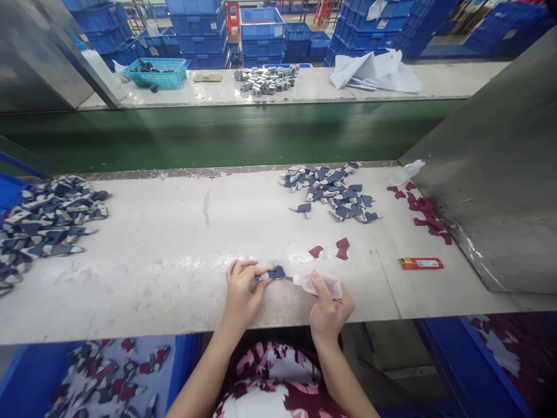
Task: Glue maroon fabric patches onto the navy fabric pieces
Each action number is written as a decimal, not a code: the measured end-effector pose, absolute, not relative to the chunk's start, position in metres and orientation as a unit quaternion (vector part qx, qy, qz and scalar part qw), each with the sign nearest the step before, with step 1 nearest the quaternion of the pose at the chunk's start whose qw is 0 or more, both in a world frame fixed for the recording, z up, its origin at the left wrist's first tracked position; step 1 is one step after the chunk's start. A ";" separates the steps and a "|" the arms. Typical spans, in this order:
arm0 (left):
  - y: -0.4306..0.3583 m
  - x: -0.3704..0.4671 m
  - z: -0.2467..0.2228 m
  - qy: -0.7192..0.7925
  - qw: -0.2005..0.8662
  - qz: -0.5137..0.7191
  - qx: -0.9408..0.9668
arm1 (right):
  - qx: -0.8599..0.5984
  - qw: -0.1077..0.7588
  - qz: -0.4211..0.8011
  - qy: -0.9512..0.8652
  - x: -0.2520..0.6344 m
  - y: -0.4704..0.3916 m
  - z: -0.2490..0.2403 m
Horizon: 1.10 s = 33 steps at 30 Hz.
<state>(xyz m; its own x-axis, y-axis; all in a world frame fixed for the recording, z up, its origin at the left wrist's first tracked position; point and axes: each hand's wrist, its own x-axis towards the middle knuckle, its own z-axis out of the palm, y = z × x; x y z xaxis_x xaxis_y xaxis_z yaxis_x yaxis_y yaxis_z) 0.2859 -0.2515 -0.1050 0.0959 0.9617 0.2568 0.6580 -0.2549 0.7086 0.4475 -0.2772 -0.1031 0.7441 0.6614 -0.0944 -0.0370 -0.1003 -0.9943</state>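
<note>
Near the front edge of the white table, my left hand [243,290] pinches a small dark blue and white part [277,272] between thumb and fingers. My right hand [329,306] is closed around a clear squeeze bottle [326,285], its thin nozzle pointing left and reaching the part's right side. Just beyond the bottle lie a dark red piece [315,251] and more dark red pieces [343,248]. Farther back is a pile of blue and white parts [335,191].
A large pile of blue and white parts [47,215] covers the table's left end. On the right are dark red pieces [429,215], a red packet [421,263], another clear bottle [407,172] and a metal panel [500,174]. Blue bins [185,360] stand below the front edge.
</note>
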 end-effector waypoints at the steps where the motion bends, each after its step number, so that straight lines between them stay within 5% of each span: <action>1: -0.252 0.286 -0.105 0.572 0.215 0.353 0.708 | -0.690 0.634 0.271 -0.222 0.447 -0.278 -0.104; 12: -0.250 0.284 -0.104 0.571 0.230 0.352 0.705 | -0.606 0.730 0.263 -0.175 0.459 -0.271 -0.099; 24: -0.248 0.275 -0.108 0.609 0.304 0.457 0.572 | -0.605 0.551 0.374 -0.437 0.429 -0.216 -0.100; 33: -0.248 0.278 -0.104 0.617 0.312 0.473 0.545 | -0.789 0.393 0.051 -0.470 0.478 -0.238 -0.102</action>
